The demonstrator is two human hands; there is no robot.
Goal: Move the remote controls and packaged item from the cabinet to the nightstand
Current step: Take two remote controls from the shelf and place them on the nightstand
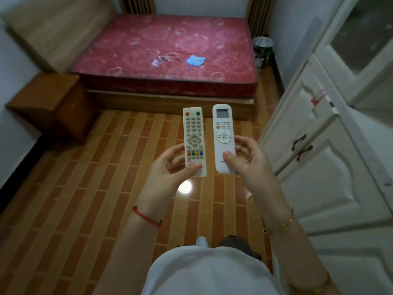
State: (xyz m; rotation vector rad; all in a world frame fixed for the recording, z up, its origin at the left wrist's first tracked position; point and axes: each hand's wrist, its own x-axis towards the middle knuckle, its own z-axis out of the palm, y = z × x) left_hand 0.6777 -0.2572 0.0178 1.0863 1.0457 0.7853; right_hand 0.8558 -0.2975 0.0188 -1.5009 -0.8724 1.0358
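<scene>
Nearest, a white shirt [204, 271] fills the bottom edge, and both bare forearms reach forward over the brown striped floor [85, 188]. The left wrist wears a red string bracelet [146, 217], the right a thin gold chain [284, 225].

The left hand [168, 169] has its grip closed on the near end of a cream remote [194, 140], thumb pressed on the face and fingers curled behind. The right hand [246, 160] grips a white remote [223, 138] the same way, thumb on the lower face. Both remotes are held in the air side by side, close but not touching, long axes running near to far, top ends pointing away toward the bed [165, 54].

The cream remote carries a red and a green button at its far end, rows of pale keys, a round pad in the middle and four coloured keys (red, green, yellow, blue) near the thumb. The white remote has a small grey screen at the far end, small orange and blue keys, and a round dial; the letters "HU" show beside the thumb, the rest hidden.

Farther left stands a brown wooden nightstand [49, 99]. At right is a white cabinet [314, 158] with dark handles. The red patterned mattress bears a blue scrap [196, 60].
</scene>
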